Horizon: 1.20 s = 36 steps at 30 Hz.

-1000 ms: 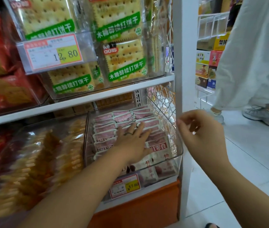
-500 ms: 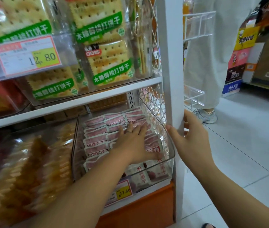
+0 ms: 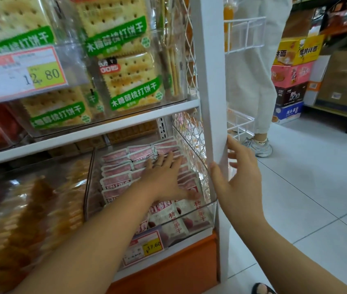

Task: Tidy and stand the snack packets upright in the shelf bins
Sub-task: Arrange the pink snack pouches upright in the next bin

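Note:
Several pink-and-white snack packets (image 3: pixel 117 179) stand in rows inside a clear plastic bin (image 3: pixel 208 205) on the lower shelf. My left hand (image 3: pixel 164 177) reaches into the bin and lies flat on the packet tops, fingers spread and straight, thumb near the front right packets. My right hand (image 3: pixel 240 179) is beside the white shelf post (image 3: pixel 210 81), thumb on the post's front edge and fingers behind it, loosely around it.
Cracker packs with green labels (image 3: pixel 126 77) fill the bin above, with a 12.80 price tag (image 3: pixel 22 74). A bin of yellowish snacks (image 3: pixel 30 209) sits left. A person in pale trousers (image 3: pixel 251 81) stands in the aisle near stacked cartons (image 3: pixel 291 77).
My right hand moved from open air to the shelf post and now touches it. My left hand slid slightly deeper over the packets. The view shifted right.

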Each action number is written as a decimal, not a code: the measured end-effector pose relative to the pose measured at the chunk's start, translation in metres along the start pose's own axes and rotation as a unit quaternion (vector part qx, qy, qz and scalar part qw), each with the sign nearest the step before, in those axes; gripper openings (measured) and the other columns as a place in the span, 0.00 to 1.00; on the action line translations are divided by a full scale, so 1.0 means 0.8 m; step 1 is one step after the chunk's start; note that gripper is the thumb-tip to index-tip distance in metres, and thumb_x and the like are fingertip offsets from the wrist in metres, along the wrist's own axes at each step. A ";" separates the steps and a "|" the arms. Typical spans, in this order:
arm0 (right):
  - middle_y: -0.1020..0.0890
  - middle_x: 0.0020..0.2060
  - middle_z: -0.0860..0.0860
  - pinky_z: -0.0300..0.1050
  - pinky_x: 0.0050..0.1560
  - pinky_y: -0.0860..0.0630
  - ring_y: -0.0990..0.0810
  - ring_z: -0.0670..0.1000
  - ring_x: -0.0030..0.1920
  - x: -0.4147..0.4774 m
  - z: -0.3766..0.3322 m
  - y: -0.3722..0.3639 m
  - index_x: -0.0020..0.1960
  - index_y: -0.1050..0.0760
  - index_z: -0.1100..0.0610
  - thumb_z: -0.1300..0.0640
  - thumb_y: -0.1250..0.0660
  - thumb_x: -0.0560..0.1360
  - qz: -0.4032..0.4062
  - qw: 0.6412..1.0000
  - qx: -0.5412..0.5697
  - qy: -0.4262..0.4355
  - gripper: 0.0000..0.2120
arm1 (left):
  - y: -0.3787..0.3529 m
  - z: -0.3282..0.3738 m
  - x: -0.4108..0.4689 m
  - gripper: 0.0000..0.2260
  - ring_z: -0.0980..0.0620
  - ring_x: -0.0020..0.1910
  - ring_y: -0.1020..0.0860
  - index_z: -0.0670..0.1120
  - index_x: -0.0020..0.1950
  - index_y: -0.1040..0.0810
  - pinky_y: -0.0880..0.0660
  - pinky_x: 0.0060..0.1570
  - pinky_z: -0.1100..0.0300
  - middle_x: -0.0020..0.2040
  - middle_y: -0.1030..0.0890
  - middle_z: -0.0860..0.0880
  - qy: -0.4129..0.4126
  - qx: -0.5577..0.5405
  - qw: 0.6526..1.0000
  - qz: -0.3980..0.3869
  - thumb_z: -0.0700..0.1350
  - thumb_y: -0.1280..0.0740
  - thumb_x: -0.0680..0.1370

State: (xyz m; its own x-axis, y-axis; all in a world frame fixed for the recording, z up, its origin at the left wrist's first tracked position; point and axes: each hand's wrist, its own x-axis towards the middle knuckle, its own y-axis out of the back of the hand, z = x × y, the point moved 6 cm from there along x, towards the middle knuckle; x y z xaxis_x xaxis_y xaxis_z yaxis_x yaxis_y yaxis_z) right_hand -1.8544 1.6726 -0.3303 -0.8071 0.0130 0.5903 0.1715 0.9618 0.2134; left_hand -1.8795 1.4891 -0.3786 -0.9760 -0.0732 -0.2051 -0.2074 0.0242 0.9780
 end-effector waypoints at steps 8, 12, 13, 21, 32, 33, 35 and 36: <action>0.20 0.46 0.47 0.24 0.48 0.30 0.24 0.40 0.45 -0.031 -0.010 -0.024 0.56 0.22 0.55 0.58 0.38 0.74 -0.140 0.976 -0.059 0.155 0.13 | 0.005 -0.017 -0.008 0.51 0.53 0.77 0.59 0.54 0.77 0.62 0.63 0.72 0.40 0.78 0.62 0.52 -0.013 -0.029 0.999 -0.013 0.78 0.48 0.64; 0.20 0.45 0.43 0.20 0.46 0.30 0.22 0.41 0.42 -0.030 -0.003 -0.033 0.55 0.21 0.52 0.62 0.34 0.72 -0.181 0.973 -0.077 0.123 0.13 | 0.003 -0.020 0.010 0.54 0.52 0.76 0.60 0.53 0.77 0.63 0.62 0.72 0.38 0.77 0.62 0.52 0.007 -0.005 0.999 -0.032 0.79 0.46 0.62; 0.21 0.45 0.41 0.20 0.46 0.31 0.23 0.39 0.42 -0.029 -0.004 -0.033 0.55 0.21 0.52 0.63 0.33 0.73 -0.183 0.974 -0.073 0.116 0.13 | 0.004 -0.021 0.014 0.54 0.52 0.77 0.59 0.52 0.77 0.63 0.61 0.72 0.38 0.78 0.62 0.51 0.016 0.007 0.999 -0.037 0.79 0.46 0.61; 0.18 0.44 0.42 0.27 0.46 0.25 0.21 0.39 0.42 -0.019 -0.007 -0.026 0.52 0.19 0.51 0.62 0.33 0.74 -0.204 0.973 -0.064 0.083 0.10 | 0.032 0.002 -0.023 0.49 0.50 0.77 0.54 0.56 0.77 0.57 0.64 0.70 0.39 0.79 0.56 0.52 -0.022 0.009 0.997 0.075 0.79 0.48 0.63; 0.19 0.54 0.52 0.39 0.53 0.26 0.21 0.51 0.52 -0.029 -0.024 -0.086 0.62 0.24 0.54 0.61 0.37 0.76 -0.350 0.920 -0.140 0.108 0.15 | 0.016 -0.037 -0.137 0.18 0.55 0.60 0.26 0.58 0.65 0.27 0.31 0.62 0.53 0.63 0.24 0.57 -0.003 -0.091 0.988 0.125 0.57 0.34 0.76; 0.19 0.54 0.53 0.41 0.52 0.26 0.22 0.52 0.52 -0.031 -0.022 -0.094 0.62 0.25 0.54 0.61 0.39 0.76 -0.376 0.908 -0.162 0.093 0.15 | 0.013 -0.035 -0.138 0.18 0.56 0.58 0.25 0.58 0.65 0.27 0.29 0.59 0.55 0.63 0.23 0.57 -0.006 -0.103 0.987 0.121 0.57 0.34 0.75; 0.19 0.51 0.54 0.40 0.45 0.29 0.24 0.50 0.44 -0.037 -0.017 -0.107 0.60 0.25 0.54 0.61 0.41 0.77 -0.436 0.872 -0.214 0.064 0.14 | 0.007 -0.034 -0.140 0.20 0.55 0.59 0.26 0.58 0.66 0.27 0.28 0.58 0.56 0.63 0.24 0.56 -0.013 -0.116 0.988 0.100 0.58 0.33 0.75; 0.19 0.49 0.53 0.38 0.42 0.32 0.27 0.49 0.42 -0.038 -0.016 -0.111 0.57 0.24 0.54 0.62 0.41 0.77 -0.459 0.855 -0.235 0.058 0.12 | 0.005 -0.033 -0.141 0.19 0.55 0.60 0.26 0.57 0.65 0.27 0.28 0.58 0.55 0.63 0.24 0.55 -0.018 -0.118 0.989 0.088 0.56 0.32 0.75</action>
State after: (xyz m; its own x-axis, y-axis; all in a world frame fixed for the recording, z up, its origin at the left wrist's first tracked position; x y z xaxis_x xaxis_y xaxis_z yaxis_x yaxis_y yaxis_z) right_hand -1.8378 1.5837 -0.3574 -0.6664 -0.7421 0.0727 -0.2746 0.3349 0.9013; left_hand -1.7685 1.4709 -0.3506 -0.9983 -0.0525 -0.0270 -0.0160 -0.1995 0.9798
